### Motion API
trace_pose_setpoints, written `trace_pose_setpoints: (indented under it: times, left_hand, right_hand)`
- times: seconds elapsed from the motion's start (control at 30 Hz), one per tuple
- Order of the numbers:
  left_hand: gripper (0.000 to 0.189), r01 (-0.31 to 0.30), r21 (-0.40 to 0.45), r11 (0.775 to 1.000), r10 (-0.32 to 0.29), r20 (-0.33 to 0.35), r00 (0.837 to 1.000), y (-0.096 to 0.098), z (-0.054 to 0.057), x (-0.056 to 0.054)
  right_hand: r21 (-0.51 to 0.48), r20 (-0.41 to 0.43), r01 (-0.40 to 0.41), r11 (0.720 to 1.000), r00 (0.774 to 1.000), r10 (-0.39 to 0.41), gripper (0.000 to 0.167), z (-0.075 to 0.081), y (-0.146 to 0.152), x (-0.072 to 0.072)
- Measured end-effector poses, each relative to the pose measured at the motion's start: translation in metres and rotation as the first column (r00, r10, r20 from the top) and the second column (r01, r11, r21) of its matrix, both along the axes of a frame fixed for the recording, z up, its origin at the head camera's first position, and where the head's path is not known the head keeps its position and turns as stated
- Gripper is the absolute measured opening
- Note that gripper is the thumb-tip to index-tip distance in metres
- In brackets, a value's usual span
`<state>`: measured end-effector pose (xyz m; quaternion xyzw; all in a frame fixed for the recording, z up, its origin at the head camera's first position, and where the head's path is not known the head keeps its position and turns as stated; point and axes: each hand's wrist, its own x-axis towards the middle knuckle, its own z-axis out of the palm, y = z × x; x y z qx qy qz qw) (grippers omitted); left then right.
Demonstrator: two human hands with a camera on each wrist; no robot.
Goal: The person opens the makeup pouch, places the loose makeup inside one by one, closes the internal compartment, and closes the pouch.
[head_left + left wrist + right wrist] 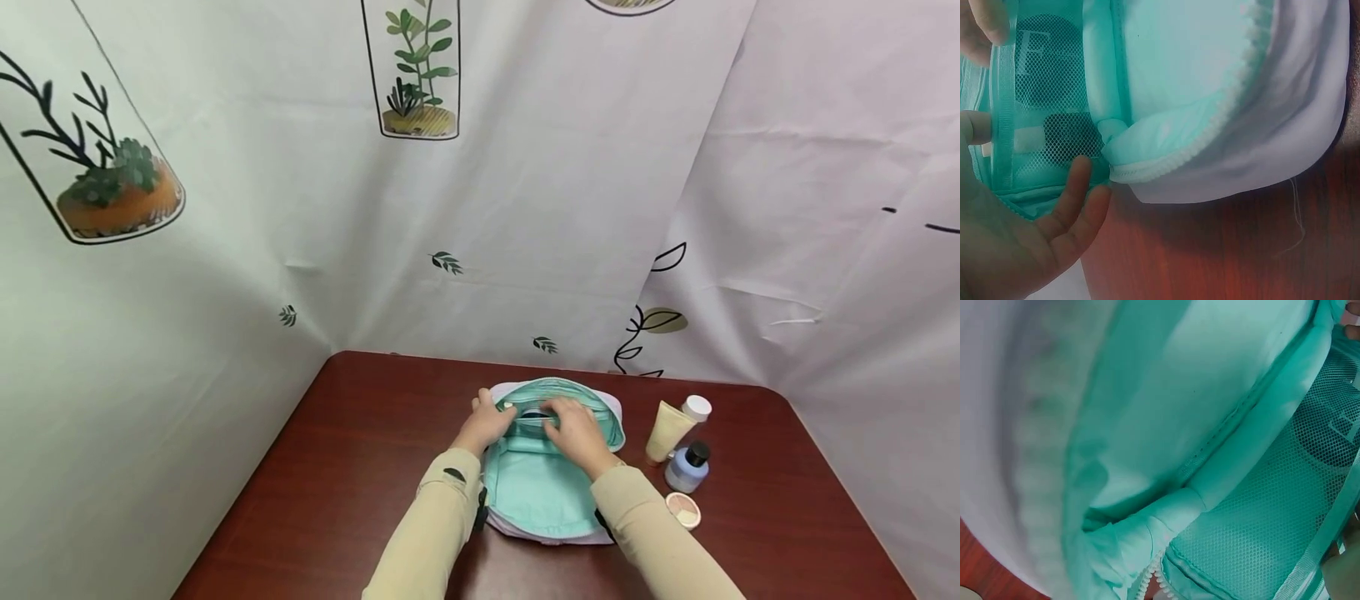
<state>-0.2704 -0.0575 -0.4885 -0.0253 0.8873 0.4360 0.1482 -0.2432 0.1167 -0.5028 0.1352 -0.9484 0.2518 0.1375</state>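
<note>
A cosmetic bag (551, 492) lies unzipped on the table, pale lilac outside and turquoise inside. Its raised side carries a mesh pocket (1054, 169). Behind the mesh show a dark round item (1050, 47) marked with a letter and a small pale item (1029, 139) with a black end. My left hand (486, 423) is at the pocket's left side; thumb and a finger pinch the pale end near the opening, other fingers resting along the pocket. My right hand (579, 433) reaches in from the right and pinches the pocket's top band (1002, 106).
Right of the bag stand a cream tube (667, 431), a white-lidded container (697, 407) and a blue bottle (686, 472) with a black cap. A round compact (683, 510) lies nearer me, close to my right sleeve. Printed cloth (510, 208) hangs behind the dark red table (360, 467).
</note>
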Motion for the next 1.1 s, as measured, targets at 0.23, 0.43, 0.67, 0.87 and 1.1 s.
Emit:
trace_pose_setpoints:
  times: [0.23, 0.43, 0.67, 0.87, 1.1]
  left_hand:
    - [0.075, 0.009, -0.019, 1.0, -0.009, -0.014, 1.0, 0.001, 0.002, 0.001]
    - [0.072, 0.006, -0.026, 1.0, -0.006, -0.017, 1.0, 0.003, 0.0, -0.001]
    - [0.073, 0.007, -0.034, 0.999, -0.008, -0.023, 1.0, 0.001, -0.005, -0.002]
    - [0.077, -0.001, -0.015, 1.0, 0.001, -0.031, 1.0, -0.001, -0.001, -0.001]
    - [0.076, -0.001, -0.006, 1.0, 0.001, -0.025, 1.0, 0.0, -0.003, 0.0]
  right_hand:
    - [0.103, -0.029, 0.012, 0.995, 1.0, -0.009, 0.029, -0.005, 0.0, 0.003]
    - [0.091, 0.031, 0.016, 0.996, 0.999, -0.019, 0.039, -0.002, 0.0, 0.007]
    - [-0.114, 0.037, -0.003, 0.993, 0.999, 0.007, 0.035, 0.013, 0.013, 0.026]
    - [-0.176, -0.06, 0.115, 0.978, 0.99, -0.127, 0.012, 0.017, 0.051, 0.054]
    - [0.008, 0.172, 0.398, 0.917, 0.903, -0.393, 0.015, -0.009, 0.103, 0.089]
